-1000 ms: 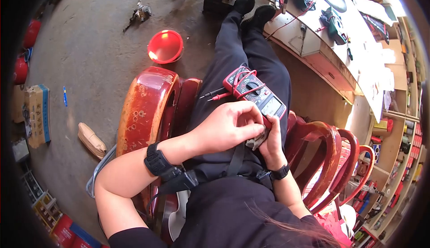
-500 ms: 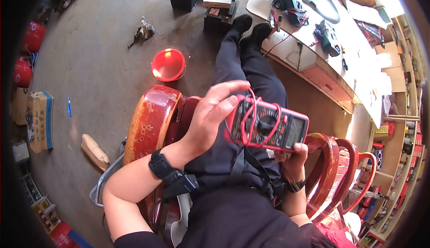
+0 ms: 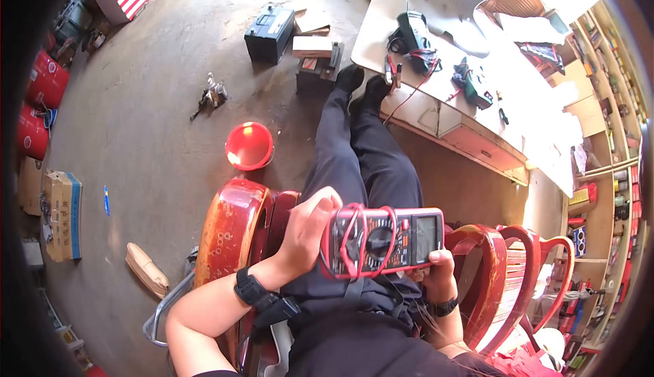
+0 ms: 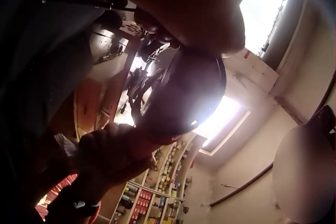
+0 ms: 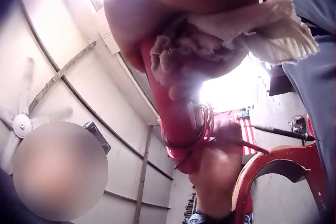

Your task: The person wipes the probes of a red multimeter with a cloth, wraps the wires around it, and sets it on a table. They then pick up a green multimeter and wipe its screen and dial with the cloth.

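A red-and-black digital multimeter [image 3: 412,234] is held lengthwise above the lap, its dial and display facing up toward the head camera. Red test leads [image 3: 351,241] are looped around its body. My left hand [image 3: 303,235] grips the end away from the display. At the display end my right hand [image 3: 441,278] holds the meter, thumb on the front edge and fingers underneath. A crumpled whitish cloth [image 5: 275,29] is bunched in the right hand's fingers against the casing. In the right wrist view, a black probe [image 5: 281,131] sticks out beside the left hand.
Scratched red wooden armrests [image 3: 231,230] flank the lap. A red bucket [image 3: 249,147] stands on the floor ahead, with a battery [image 3: 270,33] beyond it. On the white desk [image 3: 436,108] at the right lie cabled devices. Shelves [image 3: 613,193] line the far right.
The multimeter has come up off the lap and turned sideways. My left hand has moved from beside the right hand to the meter's other end. The head view has tilted upward.
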The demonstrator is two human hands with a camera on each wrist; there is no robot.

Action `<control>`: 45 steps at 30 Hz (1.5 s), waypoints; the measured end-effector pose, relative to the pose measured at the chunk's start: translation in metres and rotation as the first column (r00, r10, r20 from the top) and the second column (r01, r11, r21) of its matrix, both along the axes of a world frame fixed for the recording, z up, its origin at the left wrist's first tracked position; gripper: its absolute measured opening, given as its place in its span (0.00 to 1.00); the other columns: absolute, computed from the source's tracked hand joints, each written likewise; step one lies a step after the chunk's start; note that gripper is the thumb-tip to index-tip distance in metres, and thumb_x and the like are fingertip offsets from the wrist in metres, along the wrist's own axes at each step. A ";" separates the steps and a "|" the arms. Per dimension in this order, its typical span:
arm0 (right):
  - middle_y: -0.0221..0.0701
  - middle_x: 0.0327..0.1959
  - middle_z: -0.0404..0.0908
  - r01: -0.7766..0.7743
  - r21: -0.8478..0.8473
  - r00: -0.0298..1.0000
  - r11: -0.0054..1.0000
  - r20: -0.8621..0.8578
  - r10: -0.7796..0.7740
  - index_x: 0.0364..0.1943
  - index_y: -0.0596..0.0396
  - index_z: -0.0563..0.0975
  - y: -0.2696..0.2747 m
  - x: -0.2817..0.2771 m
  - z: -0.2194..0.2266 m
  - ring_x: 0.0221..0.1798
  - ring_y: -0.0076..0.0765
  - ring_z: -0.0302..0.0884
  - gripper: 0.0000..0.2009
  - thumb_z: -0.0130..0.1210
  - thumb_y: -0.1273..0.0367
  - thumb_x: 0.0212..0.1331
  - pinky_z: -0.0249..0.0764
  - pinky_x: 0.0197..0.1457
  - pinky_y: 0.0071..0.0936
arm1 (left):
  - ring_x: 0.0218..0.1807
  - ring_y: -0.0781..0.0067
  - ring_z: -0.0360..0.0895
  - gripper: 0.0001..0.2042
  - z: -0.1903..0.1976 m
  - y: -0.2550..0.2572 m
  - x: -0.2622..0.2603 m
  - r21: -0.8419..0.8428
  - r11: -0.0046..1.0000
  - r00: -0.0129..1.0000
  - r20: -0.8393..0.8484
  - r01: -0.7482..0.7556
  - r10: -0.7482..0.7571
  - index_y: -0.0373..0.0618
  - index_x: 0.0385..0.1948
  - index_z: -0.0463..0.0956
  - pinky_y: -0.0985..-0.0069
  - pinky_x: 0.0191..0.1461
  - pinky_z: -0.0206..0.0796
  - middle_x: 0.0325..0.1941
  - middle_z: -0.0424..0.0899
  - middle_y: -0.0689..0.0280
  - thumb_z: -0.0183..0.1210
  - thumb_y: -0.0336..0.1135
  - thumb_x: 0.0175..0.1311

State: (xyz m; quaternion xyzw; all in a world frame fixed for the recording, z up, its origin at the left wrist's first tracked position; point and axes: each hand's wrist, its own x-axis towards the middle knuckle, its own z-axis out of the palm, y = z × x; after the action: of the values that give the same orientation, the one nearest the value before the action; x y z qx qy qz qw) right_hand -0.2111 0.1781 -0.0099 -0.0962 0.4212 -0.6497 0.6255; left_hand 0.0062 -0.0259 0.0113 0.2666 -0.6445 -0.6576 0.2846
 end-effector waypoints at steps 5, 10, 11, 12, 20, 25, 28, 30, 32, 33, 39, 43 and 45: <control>0.41 0.31 0.83 -0.137 0.085 0.968 0.987 -0.200 0.152 0.60 0.71 0.68 0.003 -0.011 0.032 0.17 0.28 0.73 0.35 0.65 0.64 0.48 0.66 0.18 0.21 | 0.22 0.81 0.61 0.28 0.008 0.000 0.005 -0.035 0.992 0.992 0.000 -0.125 0.125 0.40 0.18 0.68 0.75 0.27 0.52 0.16 0.65 0.69 0.42 0.48 0.83; 0.32 0.30 0.85 -0.343 0.127 0.927 0.931 -0.113 0.357 0.55 0.63 0.76 -0.001 -0.018 0.028 0.25 0.19 0.78 0.29 0.70 0.62 0.49 0.72 0.26 0.16 | 0.24 0.86 0.58 0.28 0.006 0.000 0.004 0.303 0.941 0.989 -0.071 0.147 -0.132 0.44 0.16 0.67 0.79 0.30 0.51 0.18 0.66 0.76 0.48 0.50 0.82; 0.29 0.26 0.84 -0.297 0.096 0.927 0.950 -0.210 0.311 0.50 0.62 0.79 -0.004 -0.013 0.023 0.24 0.18 0.76 0.26 0.71 0.61 0.49 0.72 0.26 0.16 | 0.23 0.86 0.58 0.28 0.000 -0.001 0.002 0.376 0.898 0.973 -0.091 0.230 -0.211 0.45 0.15 0.67 0.79 0.29 0.51 0.17 0.66 0.76 0.48 0.50 0.81; 0.29 0.26 0.84 -0.283 0.089 0.930 0.955 -0.216 0.296 0.50 0.62 0.79 -0.006 -0.017 0.021 0.24 0.18 0.76 0.26 0.71 0.61 0.49 0.72 0.26 0.16 | 0.21 0.85 0.58 0.29 -0.006 -0.003 0.000 0.447 0.840 0.951 -0.114 0.307 -0.286 0.47 0.14 0.67 0.80 0.28 0.50 0.16 0.65 0.76 0.48 0.50 0.81; 0.26 0.18 0.78 -0.441 0.027 0.882 0.897 -0.173 0.438 0.39 0.61 0.82 -0.028 -0.014 0.005 0.18 0.20 0.73 0.19 0.68 0.57 0.53 0.67 0.21 0.18 | 0.30 0.80 0.79 0.21 -0.021 0.020 -0.009 0.612 0.723 0.938 -0.098 0.321 -0.333 0.42 0.33 0.78 0.79 0.38 0.73 0.28 0.81 0.70 0.47 0.49 0.80; 0.31 0.33 0.84 -0.043 -0.015 0.994 0.999 -0.103 0.041 0.56 0.59 0.74 -0.068 0.048 -0.003 0.25 0.24 0.79 0.27 0.61 0.50 0.66 0.77 0.25 0.24 | 0.52 0.62 0.86 0.22 -0.015 0.015 -0.014 0.927 0.320 0.959 -0.250 0.196 0.136 0.40 0.53 0.79 0.63 0.63 0.77 0.51 0.87 0.56 0.44 0.49 0.77; 0.28 0.48 0.84 -0.174 0.111 0.963 0.978 0.227 0.146 0.71 0.56 0.64 -0.057 0.054 -0.015 0.34 0.23 0.82 0.31 0.55 0.52 0.72 0.80 0.33 0.20 | 0.52 0.64 0.85 0.25 -0.014 0.019 -0.016 0.927 0.368 0.963 -0.164 0.076 0.213 0.38 0.58 0.75 0.65 0.61 0.77 0.53 0.86 0.57 0.44 0.51 0.77; 0.33 0.52 0.83 -0.321 0.080 0.947 0.944 0.032 0.320 0.70 0.57 0.65 -0.065 0.051 -0.006 0.43 0.25 0.85 0.35 0.57 0.48 0.68 0.85 0.41 0.25 | 0.52 0.64 0.85 0.25 -0.011 0.017 -0.013 0.918 0.386 0.962 -0.178 0.087 0.205 0.38 0.58 0.74 0.65 0.61 0.77 0.53 0.86 0.57 0.44 0.52 0.77; 0.31 0.46 0.83 -0.280 0.088 0.959 0.956 -0.027 0.283 0.70 0.57 0.65 -0.071 0.058 -0.005 0.33 0.22 0.83 0.33 0.56 0.50 0.68 0.81 0.29 0.21 | 0.52 0.63 0.85 0.25 -0.008 0.017 -0.009 0.908 0.406 0.961 -0.196 0.103 0.194 0.38 0.59 0.74 0.65 0.61 0.77 0.53 0.86 0.57 0.44 0.52 0.77; 0.31 0.46 0.83 -0.271 0.083 0.961 0.959 -0.035 0.275 0.70 0.57 0.65 -0.074 0.060 0.007 0.31 0.22 0.82 0.34 0.56 0.51 0.67 0.79 0.27 0.21 | 0.52 0.63 0.85 0.26 -0.007 0.017 -0.009 0.905 0.412 0.961 -0.203 0.110 0.188 0.38 0.59 0.74 0.65 0.61 0.78 0.53 0.86 0.56 0.44 0.52 0.77; 0.27 0.43 0.83 -0.359 0.124 0.930 0.925 0.134 0.343 0.69 0.52 0.68 -0.069 0.059 0.000 0.28 0.21 0.79 0.29 0.53 0.52 0.68 0.75 0.26 0.20 | 0.52 0.51 0.86 0.26 -0.003 0.018 -0.011 0.847 0.495 0.922 -0.330 0.194 0.204 0.34 0.61 0.71 0.57 0.58 0.81 0.55 0.84 0.48 0.44 0.47 0.70; 0.24 0.30 0.82 -0.345 0.302 0.932 0.889 0.221 0.287 0.55 0.55 0.77 -0.068 0.060 0.010 0.22 0.22 0.73 0.21 0.44 0.54 0.72 0.71 0.23 0.23 | 0.56 0.58 0.83 0.26 -0.011 0.027 -0.008 0.890 0.430 0.951 -0.250 0.152 0.182 0.38 0.64 0.68 0.61 0.65 0.75 0.58 0.83 0.51 0.41 0.46 0.72; 0.25 0.26 0.81 -0.462 0.180 0.871 0.868 0.275 0.406 0.50 0.56 0.78 -0.053 0.040 -0.025 0.19 0.24 0.72 0.20 0.44 0.54 0.73 0.71 0.22 0.24 | 0.56 0.60 0.83 0.25 -0.021 0.028 -0.009 0.868 0.488 0.977 -0.174 0.092 0.125 0.38 0.64 0.68 0.63 0.65 0.74 0.58 0.83 0.52 0.40 0.46 0.73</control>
State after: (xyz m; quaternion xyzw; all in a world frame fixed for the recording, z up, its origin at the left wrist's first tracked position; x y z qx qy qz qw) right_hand -0.1711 0.1248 -0.0350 -0.0372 0.3892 -0.4421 0.8073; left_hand -0.0028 0.0025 -0.0097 0.3079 -0.1857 -0.9148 0.1842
